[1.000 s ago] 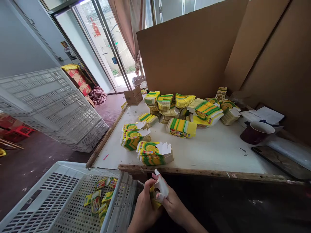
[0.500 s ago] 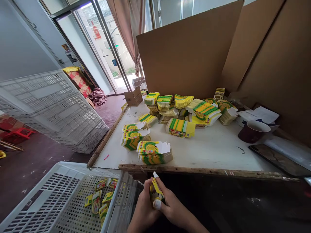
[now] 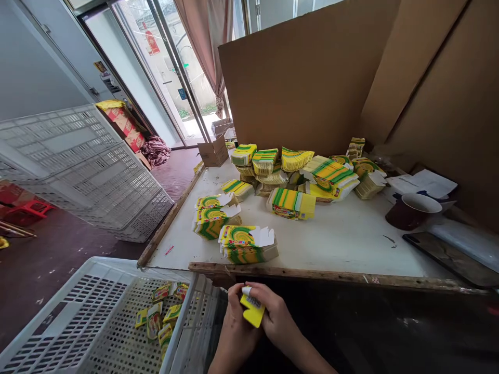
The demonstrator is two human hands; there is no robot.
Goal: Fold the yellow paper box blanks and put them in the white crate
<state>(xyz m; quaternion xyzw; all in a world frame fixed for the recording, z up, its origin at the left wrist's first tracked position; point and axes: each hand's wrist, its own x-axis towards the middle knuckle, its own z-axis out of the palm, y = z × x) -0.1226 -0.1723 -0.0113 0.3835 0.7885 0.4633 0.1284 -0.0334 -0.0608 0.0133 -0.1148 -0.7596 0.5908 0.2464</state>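
Observation:
A small yellow box (image 3: 254, 310) with a barcode is held between my hands, below the table's front edge. My left hand (image 3: 236, 324) is closed on its left side, and my right hand (image 3: 275, 314) grips its upper right, with a white-wrapped fingertip on top. Just beyond the table edge stands a stack of yellow-green flat cartons (image 3: 247, 244), with another stack (image 3: 216, 215) behind it to the left. More carton bundles (image 3: 292, 203) lie farther back. Several filled yellow packs (image 3: 154, 320) rest in the white plastic crate (image 3: 74, 311) at lower left.
Wooden strips edge the white table (image 3: 331, 244). On its right are a dark cup (image 3: 411, 212), a phone (image 3: 448, 257) and papers (image 3: 423, 184). Cardboard sheets (image 3: 304, 88) rise behind. Stacked plastic crates (image 3: 86, 171) stand left of the table, near a small cardboard box (image 3: 213, 152).
The box between my hands has turned, so its flat barcode side now shows instead of its opening. My right fingers have folded over its top. The camera view has shifted slightly.

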